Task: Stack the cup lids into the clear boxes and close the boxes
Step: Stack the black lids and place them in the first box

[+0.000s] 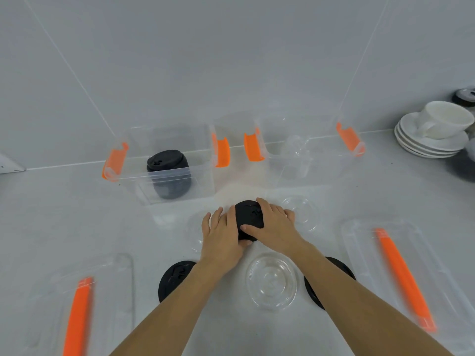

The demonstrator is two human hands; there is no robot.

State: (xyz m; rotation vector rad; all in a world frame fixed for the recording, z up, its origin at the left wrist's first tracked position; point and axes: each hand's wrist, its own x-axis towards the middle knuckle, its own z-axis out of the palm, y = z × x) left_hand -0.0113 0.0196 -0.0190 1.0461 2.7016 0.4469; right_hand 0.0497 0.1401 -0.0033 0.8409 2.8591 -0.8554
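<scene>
Two bare arms reach up from the bottom edge. Down at the left lies a clear box cover (84,301) with an orange strip, flat on the white table (257,332). Next to it sits a black lid (172,278), partly under the left arm. Then comes a clear lid (271,281) between the two arms, and another black lid (334,278) peeks out from under the right arm. At the far right lies a second clear cover (401,276) with its own orange strip.

Higher up, both hands hold a small stack of black lids (248,218) on the table. The left hand (222,236) curls around its left side, thumb under the near edge. The right hand (273,223) lies over the right side, fingers on top and thumb pressed to the front. Both hands squeeze the stack. One more clear lid (304,213) rests just right of the right hand.

At the back, the left clear box (164,163) is open and has a tall pile of black lids (168,173) in it. The right clear box (305,150) is open too (its clear stuff inside is hard to make out). Far right stands a white cup (442,120) on stacked saucers (426,142).
</scene>
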